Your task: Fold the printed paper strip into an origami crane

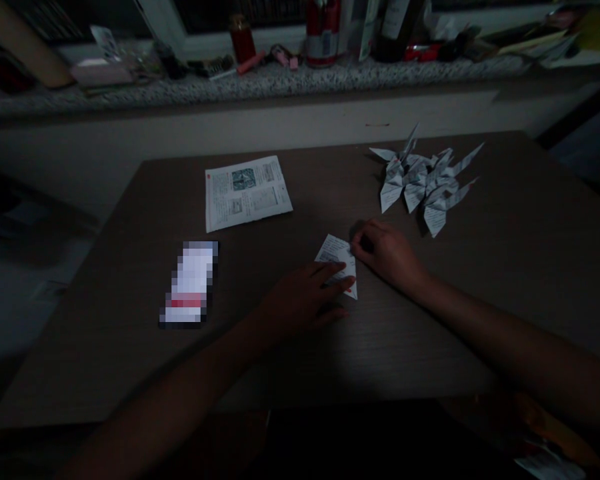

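Note:
A small piece of folded printed paper (335, 248), shaped like a kite with a red mark near its lower tip, lies on the table in front of me. My left hand (305, 297) rests across its lower left part, fingers stretched out and slightly spread, covering some of it. At the paper's right corner, the thumb and curled fingers of my right hand (387, 253) come together in a pinch at the edge. Several finished paper cranes (427, 180), folded from similar printed sheets, stand in a cluster beyond my right hand.
A stack of printed paper (250, 193) lies at the back left of the table (130, 267). Nearer on the left is a phone (190, 283) with a lit, blurred screen. Behind, a speckled stone sill (280, 83) holds a red can (323, 33), a jar (243, 40) and a dark bottle (395, 30).

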`<action>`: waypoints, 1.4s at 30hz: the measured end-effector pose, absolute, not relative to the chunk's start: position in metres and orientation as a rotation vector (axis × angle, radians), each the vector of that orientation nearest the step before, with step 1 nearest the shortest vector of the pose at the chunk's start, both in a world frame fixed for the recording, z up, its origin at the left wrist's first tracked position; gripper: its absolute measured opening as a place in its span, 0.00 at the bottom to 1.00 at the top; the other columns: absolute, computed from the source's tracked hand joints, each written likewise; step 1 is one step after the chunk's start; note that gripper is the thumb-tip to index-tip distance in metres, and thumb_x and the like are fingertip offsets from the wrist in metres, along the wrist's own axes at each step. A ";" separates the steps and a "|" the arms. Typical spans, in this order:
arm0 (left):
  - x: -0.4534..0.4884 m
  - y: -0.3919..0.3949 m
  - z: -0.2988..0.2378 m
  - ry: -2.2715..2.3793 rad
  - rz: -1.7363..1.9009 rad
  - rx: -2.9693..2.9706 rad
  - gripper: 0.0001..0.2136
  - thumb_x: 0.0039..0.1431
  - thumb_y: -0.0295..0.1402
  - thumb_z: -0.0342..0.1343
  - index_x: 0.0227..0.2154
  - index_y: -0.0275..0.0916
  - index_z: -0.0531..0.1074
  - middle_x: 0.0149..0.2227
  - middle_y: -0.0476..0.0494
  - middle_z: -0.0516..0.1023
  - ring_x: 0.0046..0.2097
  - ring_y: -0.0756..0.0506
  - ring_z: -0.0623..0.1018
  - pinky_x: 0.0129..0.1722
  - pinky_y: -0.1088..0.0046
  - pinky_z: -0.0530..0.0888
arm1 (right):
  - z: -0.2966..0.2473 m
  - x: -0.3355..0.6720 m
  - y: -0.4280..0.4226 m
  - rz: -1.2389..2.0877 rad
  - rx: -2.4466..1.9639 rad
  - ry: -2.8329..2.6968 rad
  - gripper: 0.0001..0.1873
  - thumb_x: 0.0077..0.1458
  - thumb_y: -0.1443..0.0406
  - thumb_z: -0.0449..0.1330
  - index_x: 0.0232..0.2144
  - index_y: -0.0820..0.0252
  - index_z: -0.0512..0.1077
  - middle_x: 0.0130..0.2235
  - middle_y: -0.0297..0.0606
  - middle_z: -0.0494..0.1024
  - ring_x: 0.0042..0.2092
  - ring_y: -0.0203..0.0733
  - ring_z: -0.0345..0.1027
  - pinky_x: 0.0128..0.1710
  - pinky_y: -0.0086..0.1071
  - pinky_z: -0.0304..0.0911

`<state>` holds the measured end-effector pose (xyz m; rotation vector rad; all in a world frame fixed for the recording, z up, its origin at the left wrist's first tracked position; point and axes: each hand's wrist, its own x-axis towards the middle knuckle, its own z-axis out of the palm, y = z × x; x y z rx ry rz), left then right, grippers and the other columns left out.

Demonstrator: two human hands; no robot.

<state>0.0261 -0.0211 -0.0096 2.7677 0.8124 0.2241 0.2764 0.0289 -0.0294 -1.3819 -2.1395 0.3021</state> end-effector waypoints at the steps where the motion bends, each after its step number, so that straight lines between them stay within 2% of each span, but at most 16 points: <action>1: 0.026 -0.021 -0.009 0.802 0.235 2.769 0.25 0.73 0.49 0.49 0.67 0.45 0.65 0.70 0.38 0.63 0.69 0.35 0.65 0.65 0.52 0.68 | -0.030 0.277 0.033 0.282 -1.391 -2.125 0.03 0.62 0.66 0.60 0.33 0.57 0.72 0.39 0.43 0.77 0.39 0.49 0.73 0.40 0.40 0.67; 6: 0.026 -0.019 -0.009 0.773 0.251 2.752 0.25 0.73 0.48 0.50 0.67 0.44 0.64 0.71 0.36 0.62 0.72 0.35 0.61 0.67 0.51 0.66 | -0.028 0.285 0.041 0.312 -1.374 -2.067 0.05 0.61 0.66 0.61 0.32 0.57 0.73 0.37 0.42 0.78 0.38 0.47 0.73 0.41 0.40 0.68; 9: 0.025 -0.019 -0.009 0.803 0.220 2.739 0.26 0.73 0.49 0.50 0.68 0.45 0.64 0.72 0.35 0.59 0.72 0.34 0.61 0.67 0.51 0.66 | -0.024 0.290 0.032 0.334 -1.308 -2.097 0.04 0.63 0.65 0.62 0.35 0.59 0.75 0.38 0.42 0.79 0.39 0.47 0.75 0.40 0.40 0.70; 12: 0.025 -0.020 -0.009 0.823 0.214 2.725 0.27 0.73 0.50 0.50 0.68 0.45 0.63 0.73 0.35 0.57 0.72 0.34 0.61 0.67 0.52 0.65 | -0.022 0.293 0.016 0.332 -1.187 -2.225 0.11 0.67 0.62 0.60 0.48 0.59 0.77 0.48 0.46 0.81 0.49 0.51 0.76 0.49 0.44 0.71; 14: 0.025 -0.020 -0.010 0.832 0.218 2.719 0.27 0.73 0.50 0.49 0.68 0.46 0.63 0.73 0.35 0.57 0.72 0.34 0.61 0.68 0.52 0.65 | -0.023 0.295 0.003 0.230 -1.149 -2.343 0.16 0.69 0.61 0.57 0.55 0.59 0.75 0.56 0.49 0.79 0.56 0.54 0.73 0.56 0.49 0.69; 17: 0.024 -0.019 -0.012 0.829 0.232 2.723 0.27 0.72 0.51 0.50 0.68 0.46 0.64 0.72 0.35 0.58 0.72 0.34 0.60 0.68 0.51 0.65 | -0.027 0.299 -0.011 0.109 -1.113 -2.541 0.23 0.70 0.60 0.56 0.62 0.62 0.71 0.62 0.52 0.75 0.61 0.59 0.69 0.57 0.54 0.68; 20: 0.024 -0.017 -0.013 0.800 0.233 2.731 0.27 0.72 0.50 0.50 0.68 0.47 0.63 0.73 0.36 0.58 0.73 0.34 0.59 0.68 0.50 0.65 | -0.029 0.303 -0.018 0.070 -1.107 -2.598 0.27 0.71 0.59 0.56 0.67 0.63 0.66 0.66 0.52 0.71 0.64 0.59 0.66 0.59 0.55 0.67; 24: 0.023 -0.016 -0.012 0.793 0.219 2.718 0.27 0.72 0.50 0.51 0.69 0.46 0.63 0.73 0.36 0.58 0.73 0.35 0.58 0.69 0.51 0.64 | -0.030 0.306 -0.019 0.070 -1.084 -2.626 0.28 0.71 0.59 0.54 0.69 0.62 0.63 0.68 0.50 0.68 0.66 0.57 0.64 0.61 0.54 0.65; 28: 0.023 -0.015 -0.012 0.781 0.238 2.709 0.27 0.72 0.50 0.51 0.68 0.46 0.63 0.73 0.37 0.59 0.73 0.35 0.59 0.68 0.51 0.64 | -0.031 0.307 -0.018 0.072 -1.073 -2.646 0.26 0.72 0.59 0.54 0.68 0.58 0.65 0.69 0.45 0.68 0.66 0.57 0.63 0.62 0.55 0.65; 31: 0.024 -0.015 -0.014 0.805 0.275 2.683 0.29 0.72 0.50 0.51 0.69 0.41 0.61 0.72 0.36 0.61 0.72 0.36 0.61 0.69 0.53 0.64 | -0.031 0.306 -0.018 0.065 -1.080 -2.644 0.25 0.71 0.59 0.54 0.67 0.59 0.66 0.67 0.46 0.70 0.66 0.58 0.63 0.61 0.56 0.65; 35: 0.024 -0.016 -0.016 0.833 0.291 2.667 0.32 0.72 0.50 0.51 0.70 0.35 0.57 0.71 0.33 0.63 0.72 0.37 0.62 0.70 0.55 0.64 | -0.029 0.303 -0.018 0.060 -1.101 -2.652 0.29 0.71 0.57 0.55 0.68 0.61 0.64 0.66 0.49 0.71 0.65 0.59 0.64 0.60 0.56 0.66; 38: 0.023 -0.016 -0.015 0.856 0.290 2.677 0.31 0.72 0.50 0.50 0.69 0.36 0.60 0.71 0.33 0.62 0.71 0.36 0.63 0.68 0.54 0.66 | -0.028 0.301 -0.017 0.043 -1.090 -2.656 0.28 0.71 0.56 0.55 0.68 0.61 0.64 0.66 0.50 0.71 0.66 0.60 0.63 0.59 0.57 0.67; 42: 0.022 -0.014 -0.011 0.900 0.273 2.675 0.28 0.72 0.50 0.52 0.67 0.40 0.64 0.70 0.35 0.63 0.71 0.35 0.63 0.66 0.53 0.68 | -0.029 0.301 -0.017 0.137 -1.024 -2.671 0.28 0.72 0.58 0.54 0.68 0.63 0.62 0.68 0.50 0.68 0.69 0.56 0.59 0.66 0.56 0.61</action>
